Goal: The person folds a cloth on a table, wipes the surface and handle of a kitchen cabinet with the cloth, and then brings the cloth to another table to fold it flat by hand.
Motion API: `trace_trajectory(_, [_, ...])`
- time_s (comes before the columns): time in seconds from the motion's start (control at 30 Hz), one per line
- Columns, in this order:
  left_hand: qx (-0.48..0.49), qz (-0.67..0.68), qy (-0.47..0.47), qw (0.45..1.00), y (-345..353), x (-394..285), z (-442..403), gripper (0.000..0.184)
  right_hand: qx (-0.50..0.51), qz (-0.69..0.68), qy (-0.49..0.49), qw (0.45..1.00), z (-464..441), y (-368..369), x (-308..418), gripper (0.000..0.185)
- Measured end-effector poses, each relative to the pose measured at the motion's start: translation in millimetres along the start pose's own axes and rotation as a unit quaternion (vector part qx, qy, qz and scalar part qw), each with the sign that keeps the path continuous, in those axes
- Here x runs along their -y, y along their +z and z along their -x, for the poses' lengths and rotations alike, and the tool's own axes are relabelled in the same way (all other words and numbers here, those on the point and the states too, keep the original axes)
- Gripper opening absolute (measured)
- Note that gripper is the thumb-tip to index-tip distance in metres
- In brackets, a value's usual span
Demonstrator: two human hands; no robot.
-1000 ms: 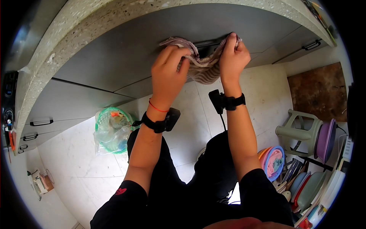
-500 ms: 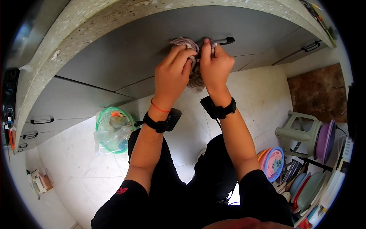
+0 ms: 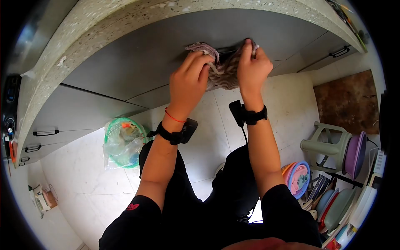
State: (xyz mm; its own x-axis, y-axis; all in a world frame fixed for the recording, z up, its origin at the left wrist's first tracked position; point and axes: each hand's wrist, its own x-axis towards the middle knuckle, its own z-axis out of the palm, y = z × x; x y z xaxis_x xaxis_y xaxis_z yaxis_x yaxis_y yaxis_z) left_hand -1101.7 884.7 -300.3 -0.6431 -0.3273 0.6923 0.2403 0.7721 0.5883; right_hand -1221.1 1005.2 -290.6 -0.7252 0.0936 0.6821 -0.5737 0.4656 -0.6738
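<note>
A brown striped cloth (image 3: 226,76) hangs in folds between my two hands, against the grey drawer front (image 3: 150,50). My left hand (image 3: 189,79) is closed on the cloth's left part, with its upper edge sticking out above the fingers. My right hand (image 3: 253,68) pinches the right end, thumb uppermost. Behind the cloth a dark drawer handle (image 3: 227,52) shows in part between the hands; the rest of it is hidden.
A speckled countertop (image 3: 93,31) curves above the drawers. On the floor at the left stands a green basket (image 3: 109,137) with a plastic bag. At the right are a stool (image 3: 327,146), a purple basin (image 3: 355,155) and a blue-rimmed bucket (image 3: 307,181).
My right hand moved left toward my left hand, bunching the cloth, then back to the right, spreading it again. My left hand shifted slightly right and has since stayed nearly still.
</note>
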Motion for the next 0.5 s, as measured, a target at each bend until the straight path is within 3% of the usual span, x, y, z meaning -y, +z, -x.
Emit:
trace_trajectory(0.4, [-0.007, 0.001, 0.005, 1.0, -0.2, 0.5, -2.9, 0.019, 0.034, -0.046, -0.022, 0.998, 21.8, 8.8, 12.7, 0.035])
trace_trajectory(0.5, [-0.007, -0.005, 0.007, 1.0, -1.8, -0.2, -3.4, 0.018, 0.044, -0.032, 0.03, 0.998, 14.1, 3.0, 6.1, 0.035])
